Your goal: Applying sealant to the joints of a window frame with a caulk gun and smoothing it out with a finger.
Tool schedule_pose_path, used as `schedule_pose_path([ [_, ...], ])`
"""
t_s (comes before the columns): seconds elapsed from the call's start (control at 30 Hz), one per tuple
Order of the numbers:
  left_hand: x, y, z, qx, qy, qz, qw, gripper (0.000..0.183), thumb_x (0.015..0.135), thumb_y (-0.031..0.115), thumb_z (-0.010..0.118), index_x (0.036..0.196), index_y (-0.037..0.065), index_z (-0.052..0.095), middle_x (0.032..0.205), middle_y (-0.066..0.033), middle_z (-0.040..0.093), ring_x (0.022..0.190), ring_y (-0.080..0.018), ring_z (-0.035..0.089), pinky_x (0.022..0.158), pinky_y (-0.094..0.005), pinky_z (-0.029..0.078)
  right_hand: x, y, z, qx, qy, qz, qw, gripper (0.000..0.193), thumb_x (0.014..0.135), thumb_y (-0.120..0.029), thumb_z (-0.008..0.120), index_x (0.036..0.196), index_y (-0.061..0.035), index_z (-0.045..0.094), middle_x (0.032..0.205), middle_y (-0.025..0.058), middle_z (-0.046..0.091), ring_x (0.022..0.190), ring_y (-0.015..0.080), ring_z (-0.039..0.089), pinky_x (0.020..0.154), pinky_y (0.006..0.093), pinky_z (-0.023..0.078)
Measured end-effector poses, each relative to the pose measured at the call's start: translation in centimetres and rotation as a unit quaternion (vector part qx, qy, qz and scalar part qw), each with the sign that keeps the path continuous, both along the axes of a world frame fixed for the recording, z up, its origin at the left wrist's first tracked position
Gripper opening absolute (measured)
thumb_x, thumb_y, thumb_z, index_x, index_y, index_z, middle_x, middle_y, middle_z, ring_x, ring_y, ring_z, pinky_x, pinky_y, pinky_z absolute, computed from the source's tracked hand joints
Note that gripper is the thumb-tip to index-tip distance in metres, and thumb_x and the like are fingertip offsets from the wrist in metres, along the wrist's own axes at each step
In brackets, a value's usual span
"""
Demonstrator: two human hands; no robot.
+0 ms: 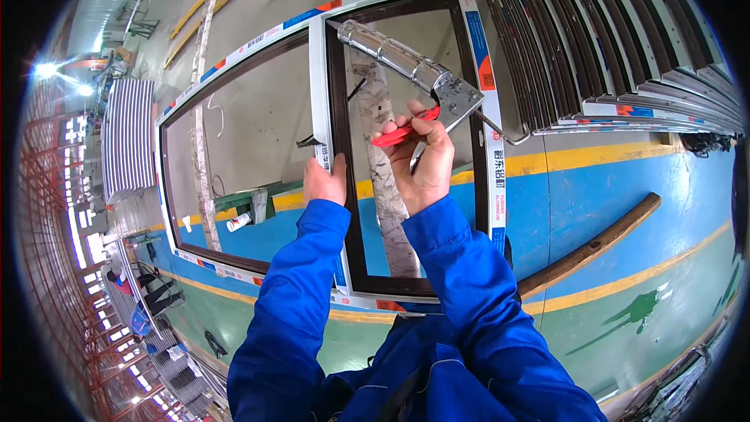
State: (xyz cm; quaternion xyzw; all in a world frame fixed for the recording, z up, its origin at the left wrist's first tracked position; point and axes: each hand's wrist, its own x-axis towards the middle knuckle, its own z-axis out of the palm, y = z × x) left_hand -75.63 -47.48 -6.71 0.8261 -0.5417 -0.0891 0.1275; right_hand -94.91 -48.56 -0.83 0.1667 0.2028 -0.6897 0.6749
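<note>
A silver caulking gun lies slanted over the right opening of a window frame, its nozzle toward the middle bar. My right hand is closed round its handle, with a red lever showing at the fingers. Lower down, my left hand grips the middle bar, its thumb on the right side; the other fingertips are partly hidden. Just beyond that hand, a small black scrap sits at the bar's left edge. The dark brown frame has white, blue and orange protective film along its outer edges.
Pale, worn support beams run under the frame. Stacked profiles stand close at the far right. A wooden bar lies on the floor at right. A white bottle and green metal stand show through the left opening.
</note>
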Motion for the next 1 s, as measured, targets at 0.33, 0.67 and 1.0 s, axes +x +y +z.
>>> schedule_pose_path([
  [0.33,-0.28,0.00,0.44,0.008,0.001,0.007,1.000,0.043,0.080,0.039,0.066,0.093,-0.001,0.058,0.093,-0.0236,0.063,0.089,-0.0424,0.060,0.077,-0.0480,0.047,0.21,-0.30,0.20,0.022,0.007,-0.004,1.000,0.030,0.082,-0.010,0.047,0.111,-0.0014,0.050,0.078,0.0089,0.058,0.070,0.0246,0.060,0.071,0.0451,0.051],
  [0.67,-0.63,0.03,0.89,0.031,0.009,0.012,0.999,0.044,0.080,0.039,0.065,0.095,-0.002,0.056,0.096,-0.0243,0.061,0.091,-0.0423,0.059,0.078,-0.0480,0.047,0.36,-0.28,0.03,0.040,0.012,-0.008,0.999,0.026,0.084,-0.011,0.047,0.108,-0.0020,0.052,0.076,0.0083,0.057,0.069,0.0239,0.059,0.069,0.0443,0.050],
  [1.0,-0.20,0.01,0.23,0.027,-0.003,0.008,1.000,0.044,0.080,0.039,0.065,0.095,-0.002,0.056,0.098,-0.0242,0.061,0.092,-0.0420,0.059,0.079,-0.0480,0.047,0.50,-0.38,0.25,0.028,0.053,0.004,0.998,0.026,0.086,-0.011,0.047,0.109,-0.0014,0.048,0.076,0.0088,0.056,0.069,0.0231,0.059,0.068,0.0407,0.052],
])
